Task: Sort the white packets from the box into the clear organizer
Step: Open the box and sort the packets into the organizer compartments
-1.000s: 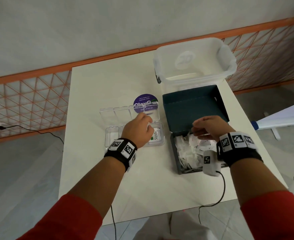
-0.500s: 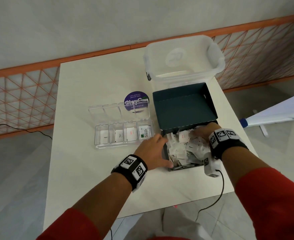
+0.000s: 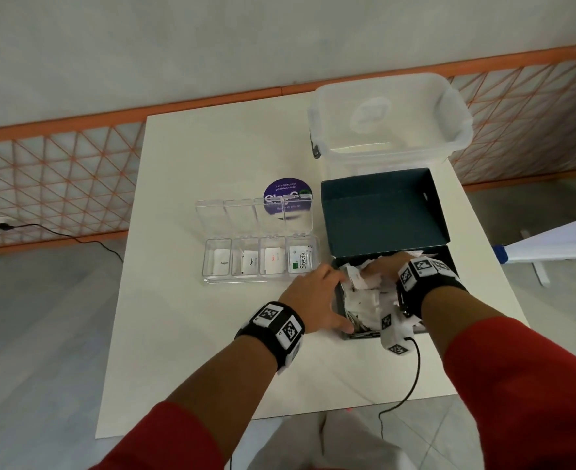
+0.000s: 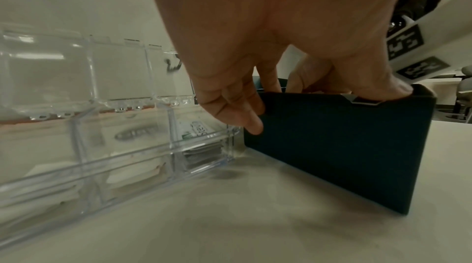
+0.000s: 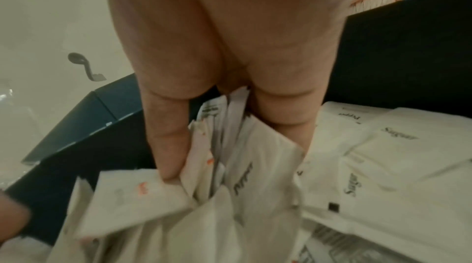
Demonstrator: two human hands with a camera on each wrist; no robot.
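A dark teal box (image 3: 385,215) lies open on the white table (image 3: 212,351), its lid folded back. Loose white packets (image 3: 364,300) fill its near half. My left hand (image 3: 317,296) grips the box's left wall (image 4: 344,146), thumb over the rim and fingers against the outside. My right hand (image 3: 381,266) is down in the box and pinches several upright white packets (image 5: 242,156) between thumb and fingers (image 5: 288,110). Left of the box stands the clear organizer (image 3: 259,262), lid open, with packets in each of its compartments.
A large clear plastic tub (image 3: 388,120) stands behind the box at the table's far edge. A round purple sticker (image 3: 286,195) shows under the organizer's lid. A black cable (image 3: 412,378) trails from my right wrist over the near edge.
My left hand left the organizer's right compartment and came to the box's left wall. My right hand sank from above the box into the packets.
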